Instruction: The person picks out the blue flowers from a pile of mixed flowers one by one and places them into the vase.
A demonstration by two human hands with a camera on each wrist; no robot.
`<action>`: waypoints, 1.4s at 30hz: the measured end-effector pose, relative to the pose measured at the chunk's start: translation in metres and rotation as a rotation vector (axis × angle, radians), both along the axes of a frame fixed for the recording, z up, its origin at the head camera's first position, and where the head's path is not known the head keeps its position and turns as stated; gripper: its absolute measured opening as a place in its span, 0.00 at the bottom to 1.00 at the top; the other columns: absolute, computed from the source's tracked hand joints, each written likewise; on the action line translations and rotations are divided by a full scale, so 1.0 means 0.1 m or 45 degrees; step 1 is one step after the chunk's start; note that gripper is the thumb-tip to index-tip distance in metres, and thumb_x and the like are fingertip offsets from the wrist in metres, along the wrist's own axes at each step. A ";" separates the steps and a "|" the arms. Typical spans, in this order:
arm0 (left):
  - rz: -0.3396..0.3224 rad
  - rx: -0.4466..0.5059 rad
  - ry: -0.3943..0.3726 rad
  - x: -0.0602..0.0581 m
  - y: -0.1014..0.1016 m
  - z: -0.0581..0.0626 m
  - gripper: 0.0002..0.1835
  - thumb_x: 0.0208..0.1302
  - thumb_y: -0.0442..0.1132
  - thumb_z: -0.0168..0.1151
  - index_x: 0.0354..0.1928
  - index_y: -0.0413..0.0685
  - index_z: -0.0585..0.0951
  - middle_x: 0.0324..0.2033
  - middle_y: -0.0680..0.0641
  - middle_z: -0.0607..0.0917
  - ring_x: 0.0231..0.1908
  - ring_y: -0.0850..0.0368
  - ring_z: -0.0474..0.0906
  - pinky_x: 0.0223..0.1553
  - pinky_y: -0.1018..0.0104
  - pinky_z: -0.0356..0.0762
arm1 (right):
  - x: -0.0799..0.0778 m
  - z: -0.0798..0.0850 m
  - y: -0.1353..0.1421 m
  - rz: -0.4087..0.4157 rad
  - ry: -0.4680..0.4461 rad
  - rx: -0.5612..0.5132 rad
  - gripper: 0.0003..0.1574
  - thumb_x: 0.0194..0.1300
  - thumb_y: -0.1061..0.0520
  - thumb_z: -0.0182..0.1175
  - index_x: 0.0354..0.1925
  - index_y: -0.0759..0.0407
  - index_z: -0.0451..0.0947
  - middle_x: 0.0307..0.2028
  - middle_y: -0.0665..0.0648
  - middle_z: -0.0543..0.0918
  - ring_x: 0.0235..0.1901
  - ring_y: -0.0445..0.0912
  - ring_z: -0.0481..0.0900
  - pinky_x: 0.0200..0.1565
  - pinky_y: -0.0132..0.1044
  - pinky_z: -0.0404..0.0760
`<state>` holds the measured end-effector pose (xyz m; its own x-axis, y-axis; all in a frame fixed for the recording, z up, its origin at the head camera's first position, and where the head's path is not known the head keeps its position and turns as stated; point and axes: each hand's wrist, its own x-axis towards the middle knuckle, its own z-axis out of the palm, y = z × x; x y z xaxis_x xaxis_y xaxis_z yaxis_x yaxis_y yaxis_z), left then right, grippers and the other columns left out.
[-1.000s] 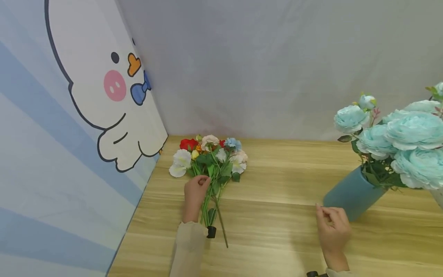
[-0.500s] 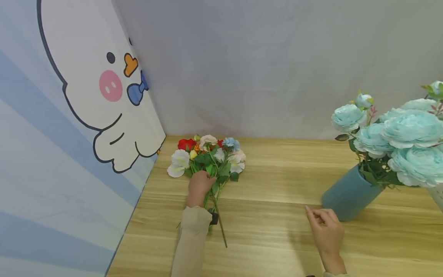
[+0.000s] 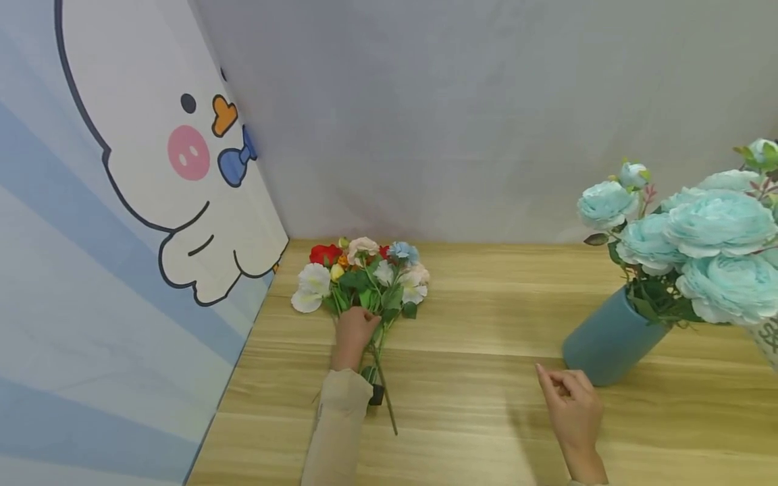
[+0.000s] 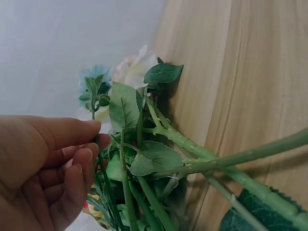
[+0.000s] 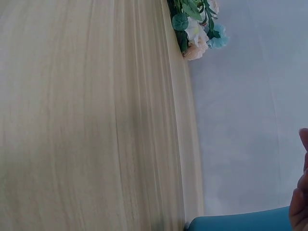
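Note:
A bunch of artificial flowers (image 3: 383, 273) in red, white, peach, yellow and light blue lies on the wooden table, stems towards the person. My left hand (image 3: 354, 333) is over the stems just below the blooms. In the left wrist view the thumb and index finger of the left hand (image 4: 53, 166) pinch a thin green flower stem (image 4: 103, 168), with small leaves at its top and a pale blue bloom behind. My right hand (image 3: 574, 412) hangs loosely curled with nothing in it, in front of a blue vase (image 3: 608, 341).
Large turquoise artificial roses (image 3: 717, 223) fill the vase at the right. A pale patterned object (image 3: 764, 337) shows partly at the right edge. Behind the table (image 3: 486, 304) stands a grey wall (image 3: 437, 121), and a cartoon-printed panel (image 3: 146, 135) borders it on the left.
My left hand has turned and moved slightly right among the stems, its thumb and index finger now together. The right hand has shifted a little left. The head view has panned slightly right.

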<state>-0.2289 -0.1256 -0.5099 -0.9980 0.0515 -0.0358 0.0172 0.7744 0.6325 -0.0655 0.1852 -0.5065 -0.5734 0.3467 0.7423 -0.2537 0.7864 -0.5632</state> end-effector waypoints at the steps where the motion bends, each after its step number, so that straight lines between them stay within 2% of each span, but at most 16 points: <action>1: -0.007 0.010 0.015 0.00 0.00 0.00 0.11 0.61 0.42 0.60 0.29 0.41 0.84 0.25 0.45 0.85 0.24 0.54 0.77 0.29 0.60 0.75 | 0.00 0.00 0.01 -0.005 -0.021 0.001 0.06 0.40 0.70 0.69 0.16 0.69 0.80 0.17 0.59 0.75 0.21 0.20 0.63 0.22 0.16 0.65; 5: -0.041 0.042 0.068 0.00 0.00 0.01 0.12 0.62 0.43 0.60 0.33 0.41 0.84 0.29 0.43 0.85 0.27 0.52 0.79 0.31 0.58 0.76 | 0.00 0.00 0.02 -0.011 -0.058 -0.003 0.06 0.40 0.69 0.69 0.16 0.68 0.80 0.17 0.59 0.75 0.21 0.20 0.62 0.22 0.16 0.65; 9: -0.053 0.051 0.090 0.02 -0.02 0.03 0.12 0.63 0.43 0.59 0.33 0.42 0.84 0.26 0.45 0.84 0.25 0.54 0.77 0.30 0.61 0.75 | 0.00 -0.02 0.03 -0.008 -0.067 -0.002 0.06 0.39 0.70 0.70 0.16 0.68 0.80 0.16 0.58 0.75 0.21 0.20 0.62 0.21 0.16 0.65; 12: -0.045 0.130 0.106 0.04 -0.02 0.09 0.12 0.64 0.44 0.57 0.34 0.42 0.84 0.25 0.45 0.83 0.24 0.56 0.75 0.30 0.62 0.74 | 0.01 -0.02 0.04 -0.018 -0.077 -0.004 0.07 0.38 0.71 0.70 0.16 0.68 0.80 0.17 0.58 0.75 0.21 0.19 0.62 0.21 0.16 0.65; 19: -0.028 0.523 0.171 0.10 -0.01 0.36 0.12 0.63 0.42 0.58 0.36 0.39 0.83 0.25 0.37 0.83 0.22 0.52 0.80 0.27 0.65 0.77 | 0.00 0.00 0.05 -0.062 -0.103 0.014 0.07 0.38 0.69 0.71 0.16 0.67 0.80 0.16 0.57 0.74 0.20 0.21 0.61 0.20 0.19 0.63; 22: -0.032 0.614 0.185 0.15 0.01 0.45 0.13 0.63 0.43 0.58 0.36 0.39 0.83 0.26 0.36 0.82 0.22 0.52 0.80 0.26 0.67 0.77 | -0.01 0.01 0.05 -0.067 -0.129 0.019 0.07 0.39 0.69 0.71 0.16 0.67 0.80 0.15 0.56 0.74 0.20 0.22 0.60 0.20 0.19 0.63; 23: -0.036 0.655 0.158 0.18 0.01 0.51 0.12 0.63 0.42 0.58 0.36 0.39 0.83 0.27 0.35 0.82 0.23 0.49 0.80 0.27 0.67 0.77 | -0.01 0.02 0.04 -0.064 -0.131 0.020 0.07 0.39 0.69 0.71 0.16 0.67 0.80 0.15 0.56 0.74 0.20 0.22 0.60 0.20 0.20 0.62; 26: -0.068 0.784 0.099 0.32 0.03 0.70 0.11 0.64 0.39 0.57 0.35 0.36 0.82 0.24 0.36 0.80 0.22 0.53 0.78 0.29 0.63 0.79 | -0.02 0.02 0.04 -0.050 -0.126 0.023 0.07 0.39 0.69 0.70 0.16 0.67 0.80 0.15 0.56 0.74 0.20 0.22 0.60 0.20 0.20 0.63; 29: -0.122 0.935 0.011 0.42 0.05 0.81 0.11 0.65 0.35 0.55 0.35 0.31 0.80 0.23 0.37 0.78 0.21 0.58 0.75 0.29 0.65 0.78 | -0.03 0.02 0.04 -0.041 -0.116 0.020 0.07 0.39 0.70 0.70 0.16 0.67 0.80 0.15 0.56 0.74 0.20 0.22 0.60 0.20 0.20 0.63; 30: -0.146 0.977 0.008 0.42 0.05 0.79 0.11 0.65 0.35 0.55 0.35 0.30 0.80 0.21 0.41 0.77 0.20 0.63 0.73 0.28 0.66 0.77 | -0.03 0.02 0.05 -0.039 -0.111 0.017 0.07 0.39 0.70 0.70 0.16 0.67 0.80 0.15 0.56 0.74 0.20 0.22 0.60 0.20 0.20 0.63; 31: -0.168 1.014 -0.002 0.41 0.05 0.76 0.12 0.65 0.35 0.55 0.35 0.29 0.80 0.21 0.44 0.77 0.20 0.63 0.73 0.27 0.70 0.76 | -0.03 0.01 0.05 -0.038 -0.108 0.015 0.07 0.39 0.70 0.70 0.16 0.67 0.80 0.15 0.57 0.75 0.20 0.22 0.61 0.20 0.20 0.63; 33: -0.207 1.088 -0.018 0.39 0.06 0.69 0.13 0.65 0.34 0.54 0.36 0.26 0.78 0.21 0.43 0.76 0.19 0.66 0.72 0.25 0.74 0.73 | -0.03 0.01 0.05 -0.037 -0.103 0.011 0.07 0.39 0.70 0.70 0.16 0.68 0.80 0.15 0.57 0.75 0.19 0.23 0.61 0.20 0.20 0.63; 35: -0.230 1.148 -0.020 0.39 0.07 0.64 0.14 0.65 0.34 0.54 0.38 0.24 0.78 0.21 0.48 0.76 0.20 0.66 0.72 0.25 0.74 0.73 | -0.03 0.01 0.05 -0.032 -0.094 0.009 0.07 0.38 0.71 0.71 0.16 0.68 0.80 0.15 0.57 0.75 0.19 0.23 0.61 0.20 0.20 0.63; 38: -0.264 1.186 0.009 0.43 0.11 0.64 0.14 0.65 0.34 0.55 0.38 0.23 0.77 0.20 0.53 0.75 0.20 0.67 0.71 0.26 0.73 0.73 | -0.03 0.02 0.05 -0.029 -0.090 0.013 0.07 0.38 0.71 0.71 0.16 0.67 0.80 0.15 0.57 0.75 0.19 0.23 0.61 0.21 0.20 0.63; 42: -0.341 1.195 0.081 0.50 0.21 0.64 0.12 0.64 0.33 0.56 0.37 0.25 0.79 0.19 0.53 0.74 0.20 0.67 0.70 0.25 0.72 0.72 | -0.05 0.03 0.03 -0.015 -0.088 0.007 0.07 0.39 0.70 0.71 0.16 0.66 0.80 0.15 0.56 0.75 0.20 0.22 0.61 0.21 0.20 0.63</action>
